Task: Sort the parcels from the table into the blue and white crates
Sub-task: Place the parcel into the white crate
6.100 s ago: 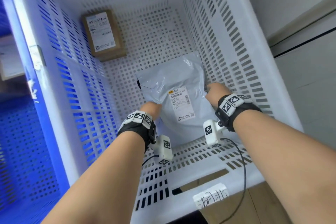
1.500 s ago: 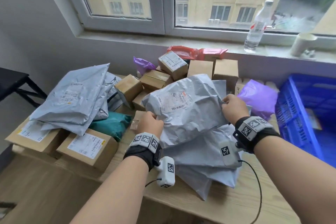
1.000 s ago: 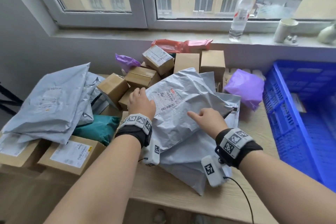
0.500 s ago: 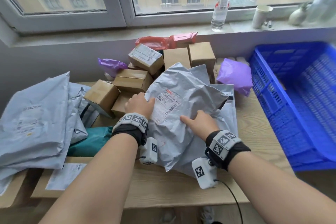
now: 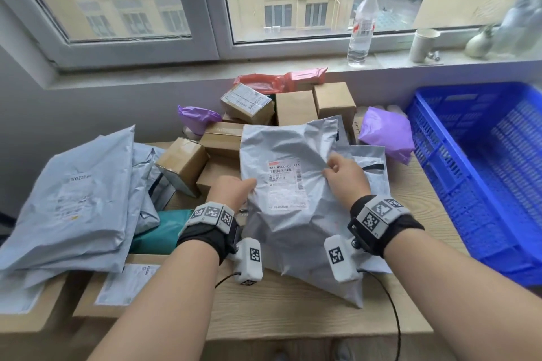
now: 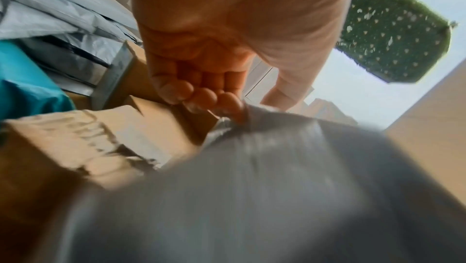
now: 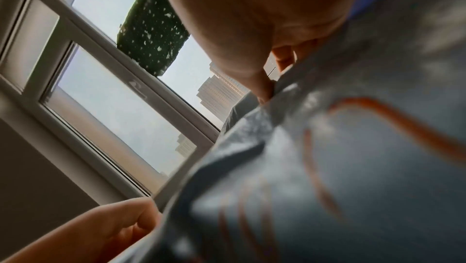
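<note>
A crumpled grey mailer bag (image 5: 281,214) with a white label facing up is tilted up off the wooden table (image 5: 293,313), in front of me. My left hand (image 5: 247,186) grips its left edge; in the left wrist view the left hand (image 6: 216,100) has fingers curled under the grey mailer bag (image 6: 252,177) and the thumb on top. My right hand (image 5: 333,170) pinches a fold on its right side, and in the right wrist view the thumb of the right hand (image 7: 264,86) presses into the grey mailer bag (image 7: 340,167). The blue crate (image 5: 434,173) stands at the right. No white crate shows.
Another grey mailer (image 5: 371,167) lies under the held one. Cardboard boxes (image 5: 181,161) and purple bags (image 5: 384,135) crowd the back of the table. A stack of grey mailers (image 5: 73,193) and a teal parcel (image 5: 158,231) lie left. A bottle (image 5: 362,23) and cup (image 5: 423,44) stand on the sill.
My right hand went from lying flat on the mailer to pinching its right side. The mailer now stands more upright with the label toward me. My left hand stays on its left edge.
</note>
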The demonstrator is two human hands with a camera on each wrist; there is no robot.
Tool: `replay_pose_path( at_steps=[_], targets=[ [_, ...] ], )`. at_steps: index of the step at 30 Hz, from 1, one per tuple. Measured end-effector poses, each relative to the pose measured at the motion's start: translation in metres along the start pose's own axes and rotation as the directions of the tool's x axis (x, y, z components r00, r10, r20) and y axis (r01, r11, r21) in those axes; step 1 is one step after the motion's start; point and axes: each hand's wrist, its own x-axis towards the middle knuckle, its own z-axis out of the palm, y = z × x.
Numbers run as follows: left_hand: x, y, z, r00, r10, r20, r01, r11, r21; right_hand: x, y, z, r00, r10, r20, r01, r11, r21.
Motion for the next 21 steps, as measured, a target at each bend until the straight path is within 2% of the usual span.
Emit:
replay_pose_path(
  at_steps=[3,6,8,11,17,21],
  targets=[
    [-0.003,-0.012,0.008,0.998,-0.04,0.049,0.037,0.997,0.069,-0.001,0.012,0.002,0.998,0.057,0.037,-0.055,0.996,-0.075],
    [-0.002,-0.013,0.015,0.997,-0.046,-0.057,0.052,0.992,0.111,-0.003,0.023,0.003,0.991,0.126,0.04,-0.124,0.991,-0.047],
    [0.0,-0.01,0.018,0.991,-0.052,-0.125,0.063,0.994,0.09,-0.005,0.028,0.005,0.987,0.141,0.074,-0.134,0.987,-0.092],
    [0.001,-0.002,0.025,0.991,-0.016,-0.136,0.025,0.998,0.063,-0.007,0.031,0.007,0.984,0.141,0.104,-0.128,0.984,-0.126],
    [-0.009,0.005,0.03,0.972,0.007,-0.234,-0.012,1.0,-0.019,-0.009,0.038,0.009,0.996,0.08,0.034,-0.077,0.993,-0.09],
    [-0.02,0.017,0.024,0.951,0.048,-0.305,-0.095,0.985,-0.142,-0.011,0.034,-0.005,0.998,0.021,-0.066,-0.019,0.999,0.029]
  ],
)
